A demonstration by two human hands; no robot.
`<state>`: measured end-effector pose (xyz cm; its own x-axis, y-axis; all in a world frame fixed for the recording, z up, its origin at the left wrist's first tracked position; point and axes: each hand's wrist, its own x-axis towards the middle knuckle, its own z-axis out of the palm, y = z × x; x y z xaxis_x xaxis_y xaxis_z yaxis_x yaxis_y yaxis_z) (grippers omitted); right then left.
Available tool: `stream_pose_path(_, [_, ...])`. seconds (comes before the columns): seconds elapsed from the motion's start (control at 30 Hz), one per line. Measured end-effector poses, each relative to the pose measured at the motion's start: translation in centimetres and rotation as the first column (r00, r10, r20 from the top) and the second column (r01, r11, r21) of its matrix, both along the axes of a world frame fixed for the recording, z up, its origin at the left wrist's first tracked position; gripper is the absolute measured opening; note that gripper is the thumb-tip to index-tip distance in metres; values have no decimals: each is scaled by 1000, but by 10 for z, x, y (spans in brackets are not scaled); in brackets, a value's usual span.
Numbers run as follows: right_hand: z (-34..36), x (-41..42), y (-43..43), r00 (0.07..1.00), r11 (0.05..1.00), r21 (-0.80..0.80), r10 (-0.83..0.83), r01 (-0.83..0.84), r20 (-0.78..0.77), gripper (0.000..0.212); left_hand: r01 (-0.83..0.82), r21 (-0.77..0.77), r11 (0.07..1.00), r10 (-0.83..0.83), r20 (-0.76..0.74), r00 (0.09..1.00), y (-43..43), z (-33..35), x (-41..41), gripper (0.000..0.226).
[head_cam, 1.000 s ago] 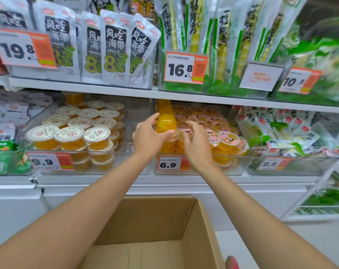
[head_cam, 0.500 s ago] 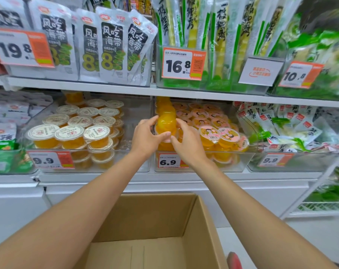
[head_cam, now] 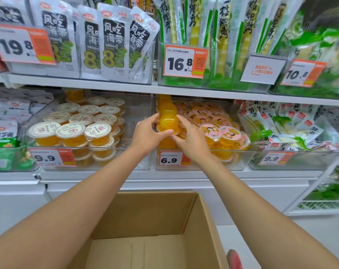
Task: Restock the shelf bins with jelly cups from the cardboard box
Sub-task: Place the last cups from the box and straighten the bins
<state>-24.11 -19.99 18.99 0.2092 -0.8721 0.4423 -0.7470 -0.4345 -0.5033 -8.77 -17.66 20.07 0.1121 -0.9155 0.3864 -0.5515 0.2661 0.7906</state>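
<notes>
Two hands, the left hand and the right hand. One cardboard box. Six orange price tags, three at the front edge of each shelf, plus one white sign. Two clear bins hold jelly cups, too many to count.

jelly cup: orange, front-left of clear bin | cardboard box: open, below shelf
</notes>
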Motion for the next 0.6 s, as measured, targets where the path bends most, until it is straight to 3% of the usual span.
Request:
stream_pose_path(0.1, [-4,-3,0,999,1000,-21,-14,13,-39,67,-31,6,1000,30,8,1000,-1,-6,2,72])
stream_pose_path(0.27, [-2,-2,4,996,999,-27,-19,16,-90,73,-104,-24,994,103,-19,994,1,-8,-2,53])
stream_pose_path(0.6, [4,-9,19,1000,999,-35,-16,16,-10,76,-138,-2,990,138,-28,990,8,-7,-1,61])
